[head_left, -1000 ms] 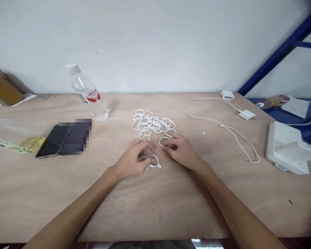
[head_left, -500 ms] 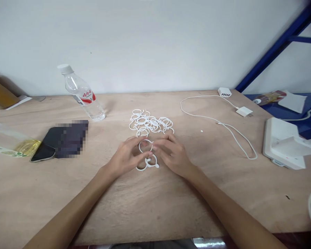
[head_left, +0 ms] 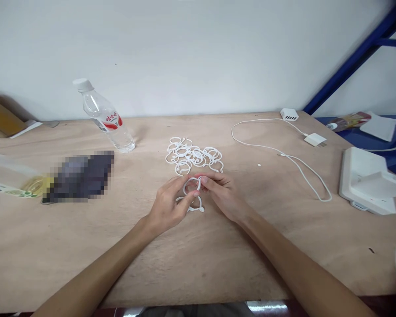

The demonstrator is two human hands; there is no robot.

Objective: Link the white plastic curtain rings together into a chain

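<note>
A white plastic ring (head_left: 185, 186) is held up between my two hands. My left hand (head_left: 171, 202) is closed on its left side, with fingers at the top and thumb below. The fingertips of my right hand (head_left: 222, 193) pinch the ring's upper right edge. Just beneath lie more white rings (head_left: 201, 205) on the table, partly covered by my left thumb. Beyond my fingertips is a loose pile of several similar white rings (head_left: 194, 154), some with a visible gap and small round ends.
On the wooden table (head_left: 198, 264), a water bottle (head_left: 108, 119) stands at the left behind a blurred-out dark object (head_left: 86, 176) and a clear bag (head_left: 13, 180). To the right are a white cable (head_left: 303, 171), a charger plug (head_left: 315, 139), a white adapter (head_left: 289, 115) and a white stand (head_left: 366, 180).
The held ring has turned and shifted slightly right. My right fingertips have moved up onto its upper right edge, and my left hand has come right, covering more of the rings below.
</note>
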